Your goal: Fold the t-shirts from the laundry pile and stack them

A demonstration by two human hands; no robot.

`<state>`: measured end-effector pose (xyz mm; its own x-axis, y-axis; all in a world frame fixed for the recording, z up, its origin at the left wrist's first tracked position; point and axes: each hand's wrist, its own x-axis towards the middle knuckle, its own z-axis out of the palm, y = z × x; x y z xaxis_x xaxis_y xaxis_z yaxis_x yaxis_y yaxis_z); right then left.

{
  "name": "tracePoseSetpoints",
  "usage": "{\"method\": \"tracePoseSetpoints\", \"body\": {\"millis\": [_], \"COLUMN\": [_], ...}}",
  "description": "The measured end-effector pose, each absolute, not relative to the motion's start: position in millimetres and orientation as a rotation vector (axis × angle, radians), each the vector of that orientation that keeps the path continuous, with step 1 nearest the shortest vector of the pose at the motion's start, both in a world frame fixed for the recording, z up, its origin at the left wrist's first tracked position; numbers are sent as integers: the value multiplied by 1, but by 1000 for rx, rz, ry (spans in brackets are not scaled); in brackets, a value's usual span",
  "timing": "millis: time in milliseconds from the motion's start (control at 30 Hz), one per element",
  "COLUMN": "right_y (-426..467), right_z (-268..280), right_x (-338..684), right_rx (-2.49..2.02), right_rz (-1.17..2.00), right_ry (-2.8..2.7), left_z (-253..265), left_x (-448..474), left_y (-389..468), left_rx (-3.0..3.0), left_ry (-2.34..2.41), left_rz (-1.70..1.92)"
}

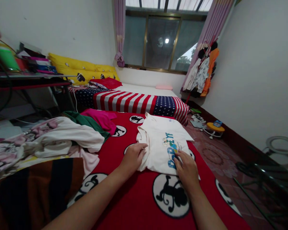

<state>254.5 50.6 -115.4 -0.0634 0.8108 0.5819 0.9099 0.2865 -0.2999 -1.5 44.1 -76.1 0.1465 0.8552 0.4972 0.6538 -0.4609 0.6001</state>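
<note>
The flat white cloth T-shirt (156, 135) carries large blue lettering with touches of yellow and green. The bright red cloth bed cover (132, 199) is patterned with white discs bearing black cartoon figures. The draped flag-print cloth sheet (132, 101) mixes red and white stripes with white stars on navy. The long yellow padded cushion (69, 67) shows black-and-white hearts. The long hanging fabric curtains (120, 28) are lilac.
</note>
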Motion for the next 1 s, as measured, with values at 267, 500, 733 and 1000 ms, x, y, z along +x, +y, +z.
{"method": "tracePoseSetpoints", "body": {"millis": [267,500,733,1000], "right_y": [55,56,56,56], "right_z": [-122,-123,-122,-121], "right_x": [259,260,260,261], "right_rx": [-1487,-1484,-1488,-1498], "right_rz": [-180,-152,-125,-108], "right_ry": [-1855,-1839,-1814,-1805], "left_z": [-84,-66,-77,-82], "left_x": [-8,-1,1,-9], "left_y": [77,81,76,93], "left_rx": [1725,2053,2013,1682], "left_ry": [1685,1862,1912,1873], "left_rz": [959,631,793,982]}}
